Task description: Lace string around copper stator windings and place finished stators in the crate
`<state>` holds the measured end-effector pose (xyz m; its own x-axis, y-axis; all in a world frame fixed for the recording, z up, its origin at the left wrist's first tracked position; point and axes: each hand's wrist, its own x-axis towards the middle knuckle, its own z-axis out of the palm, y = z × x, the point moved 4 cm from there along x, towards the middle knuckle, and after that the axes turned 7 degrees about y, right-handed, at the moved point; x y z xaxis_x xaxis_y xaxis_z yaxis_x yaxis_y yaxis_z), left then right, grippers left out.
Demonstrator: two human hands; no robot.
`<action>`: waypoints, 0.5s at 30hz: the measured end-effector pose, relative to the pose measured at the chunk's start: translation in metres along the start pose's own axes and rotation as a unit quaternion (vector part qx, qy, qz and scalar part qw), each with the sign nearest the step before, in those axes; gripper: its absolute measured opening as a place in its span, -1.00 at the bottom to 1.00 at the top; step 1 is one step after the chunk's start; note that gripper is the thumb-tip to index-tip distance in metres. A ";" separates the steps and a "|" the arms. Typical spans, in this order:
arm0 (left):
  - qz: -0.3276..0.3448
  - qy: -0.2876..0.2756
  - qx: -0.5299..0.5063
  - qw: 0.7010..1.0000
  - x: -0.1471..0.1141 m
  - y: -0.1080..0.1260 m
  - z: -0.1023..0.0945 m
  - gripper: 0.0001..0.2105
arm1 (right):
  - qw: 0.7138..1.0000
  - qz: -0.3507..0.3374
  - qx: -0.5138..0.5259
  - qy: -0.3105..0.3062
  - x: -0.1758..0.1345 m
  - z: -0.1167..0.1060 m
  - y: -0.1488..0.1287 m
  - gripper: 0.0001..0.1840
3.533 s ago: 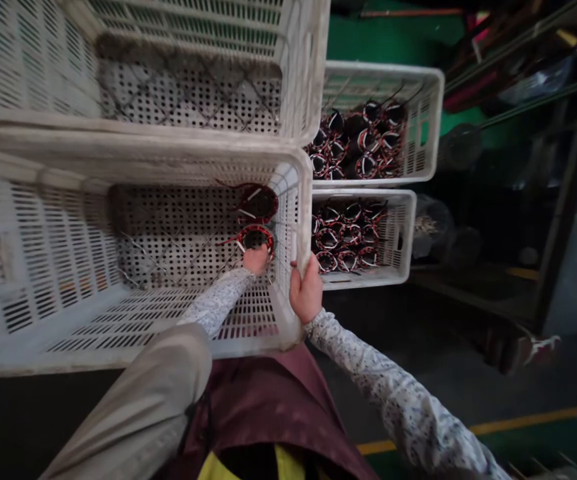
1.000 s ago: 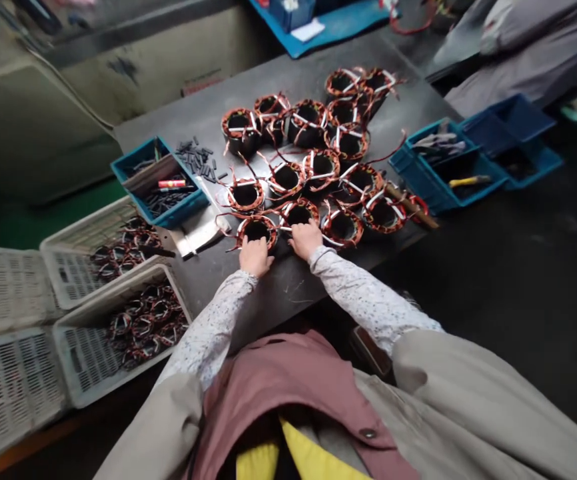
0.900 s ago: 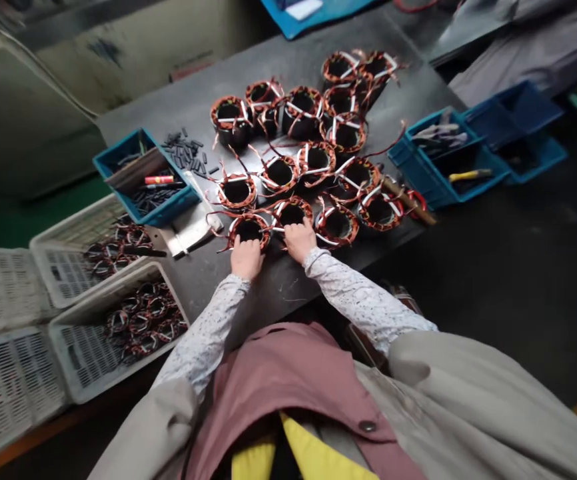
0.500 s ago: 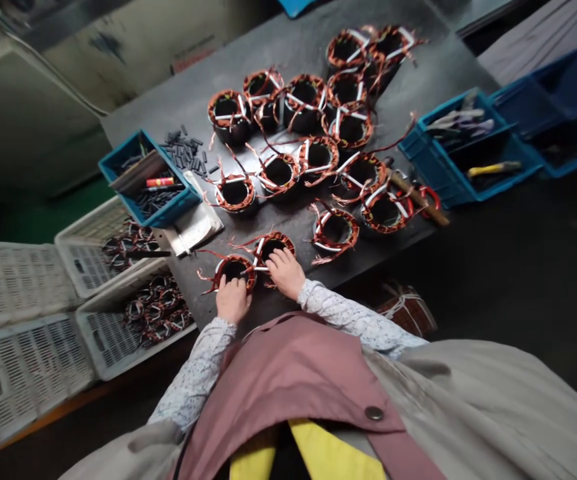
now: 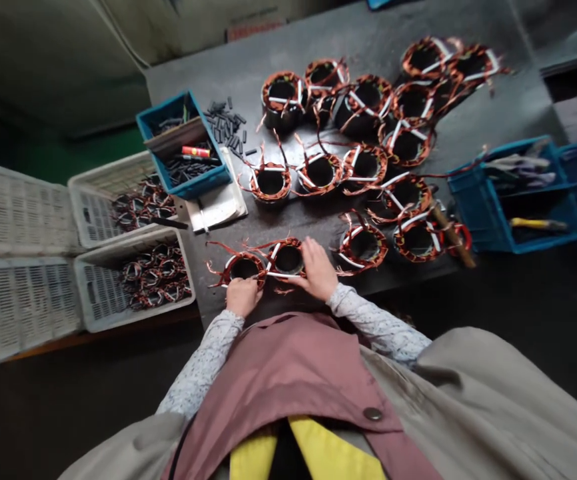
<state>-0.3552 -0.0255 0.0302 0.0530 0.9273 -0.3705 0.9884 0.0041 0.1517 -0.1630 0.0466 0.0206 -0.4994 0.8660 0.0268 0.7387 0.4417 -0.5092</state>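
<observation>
Two motor stators with copper windings stand side by side at the near edge of the workbench. My left hand (image 5: 243, 297) is closed at the near rim of the left stator (image 5: 244, 267), with its fingertips partly hidden. Flat against the right side of the other stator (image 5: 288, 257) lies my right hand (image 5: 318, 269), its fingers stretched out and the thumb apart near the front. White sleeves cross the windings, and loose copper leads stick out to the left of both stators.
Several more stators (image 5: 363, 243) stand across the metal workbench (image 5: 193, 73). Left are a blue bin (image 5: 213, 180), scattered black tubes (image 5: 226, 127), a metal plate (image 5: 218, 207) and a white crate (image 5: 136, 320) of stators. A hammer (image 5: 453, 237) and a blue tool bin (image 5: 473, 200) are right.
My right hand has gone from over the stator's top to its right side, fingers straightened. My left fingers have curled in at the near rim. The whole view has shifted.
</observation>
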 end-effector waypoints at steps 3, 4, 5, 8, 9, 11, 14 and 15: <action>-0.002 0.005 -0.013 1.000 -0.003 -0.002 0.001 -0.75 | 0.997 0.062 0.039 -0.002 0.024 0.000 0.022 -0.21; -0.002 0.006 -0.017 1.000 -0.003 -0.002 0.002 -0.74 | 0.996 0.066 0.053 -0.006 0.033 0.003 0.025 -0.32; -0.002 0.006 -0.020 1.000 -0.003 -0.002 0.003 -0.74 | 0.996 0.065 0.063 -0.007 0.040 0.007 0.025 -0.43; 0.000 0.004 -0.030 1.000 -0.002 -0.001 0.004 -0.73 | 0.996 0.058 0.067 0.007 0.052 0.015 0.016 -0.62; 0.000 0.002 -0.032 0.999 -0.002 -0.001 0.005 -0.72 | 0.997 0.050 0.062 0.014 0.052 0.017 0.012 -0.64; -0.001 -0.001 -0.034 0.999 -0.001 -0.001 0.005 -0.71 | 0.998 0.024 0.045 0.032 0.050 0.018 0.004 -0.66; 0.000 -0.008 -0.032 0.999 0.000 -0.002 0.004 -0.70 | 0.999 -0.011 0.014 0.048 0.050 0.018 -0.003 -0.68; 0.001 -0.010 -0.031 0.999 -0.001 -0.002 0.004 -0.70 | 0.999 -0.014 0.009 0.048 0.051 0.018 -0.004 -0.69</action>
<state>-0.3565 -0.0276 0.0266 0.0592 0.9195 -0.3885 0.9776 0.0253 0.2089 -0.1994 0.0844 0.0087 -0.4738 0.8721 0.1226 0.7167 0.4627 -0.5217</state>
